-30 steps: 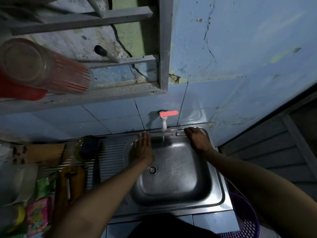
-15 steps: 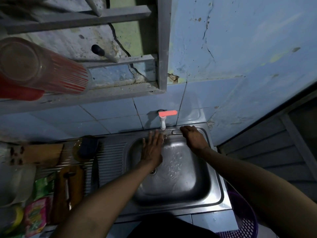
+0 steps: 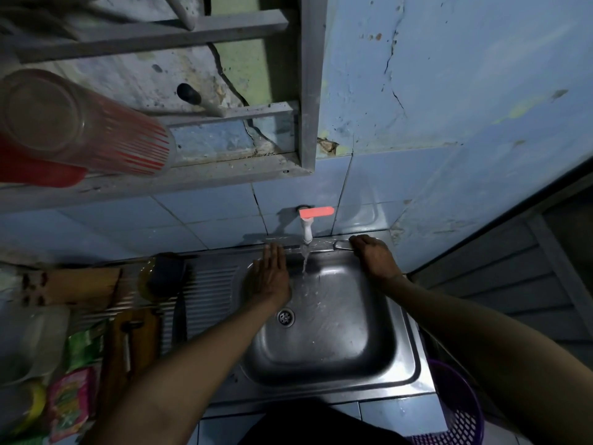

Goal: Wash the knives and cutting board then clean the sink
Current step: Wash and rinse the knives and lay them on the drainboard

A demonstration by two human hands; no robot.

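The steel sink [image 3: 324, 342] is wet, and water [image 3: 305, 263] runs into it from a white tap with a red lever [image 3: 316, 212]. My left hand [image 3: 269, 279] lies flat, fingers straight, against the basin's back-left wall just left of the stream. My right hand [image 3: 375, 256] sits on the back-right rim, its fingers curled on the looped end of a long metal utensil [image 3: 340, 244] lying along the rim under the tap. On the draining side at the left, a wooden cutting board [image 3: 144, 332] carries a knife [image 3: 128, 348].
A bottle of yellow liquid with a dark cap [image 3: 162, 277] and another wooden board [image 3: 80, 284] lie behind the drainer. Coloured sachets [image 3: 75, 403] sit at the front left. A purple basket [image 3: 455, 415] stands at the lower right. A glass [image 3: 80, 123] lies on the shelf overhead.
My left hand slid right along the basin's back wall toward the tap, then back to the left. My right hand stayed on the rim.
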